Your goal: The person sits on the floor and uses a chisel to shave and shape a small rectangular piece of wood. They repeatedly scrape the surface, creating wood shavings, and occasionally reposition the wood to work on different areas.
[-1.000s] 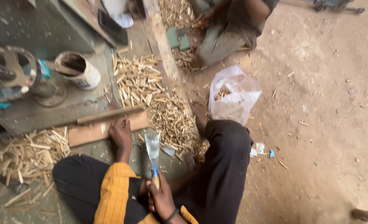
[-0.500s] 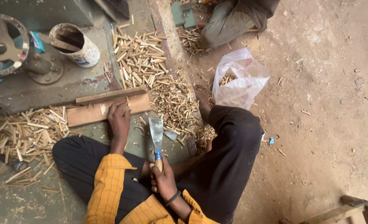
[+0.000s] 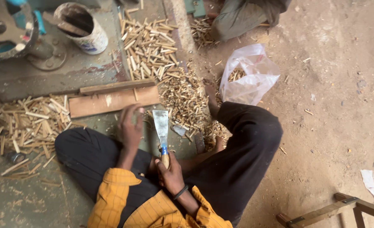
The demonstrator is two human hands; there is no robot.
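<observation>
Grip of the left hand (image 3: 130, 128): fingers loosely spread and slightly blurred, closed on nothing, hovering just below the flat wooden board (image 3: 113, 101) and beside the blade. Far left, a heap of short split wood sticks (image 3: 24, 122) lies on the worn green floor (image 3: 35, 198), touching the board's left end. Above it stand a metal machine base (image 3: 24, 40) and a white bucket (image 3: 82, 27) holding a dark piece of wood. A thinner wooden strip (image 3: 117, 86) lies along the board's upper edge. Centre: the right hand (image 3: 170, 173), wearing a dark wristband, is wrapped tightly round the wooden handle of a broad-bladed knife (image 3: 161, 126), blade upright and pointing away from the body, between the crossed legs in black trousers (image 3: 237, 156). A second, larger pile of sticks and chips (image 3: 153, 50) spreads from above the board down toward the right foot. Right of it, a clear plastic bag (image 3: 248, 78) holding a few sticks rests on the dirt ground near the knee. Another seated person's legs (image 3: 241, 19) show at the top edge. Lower right, part of a wooden frame (image 3: 326, 209).
</observation>
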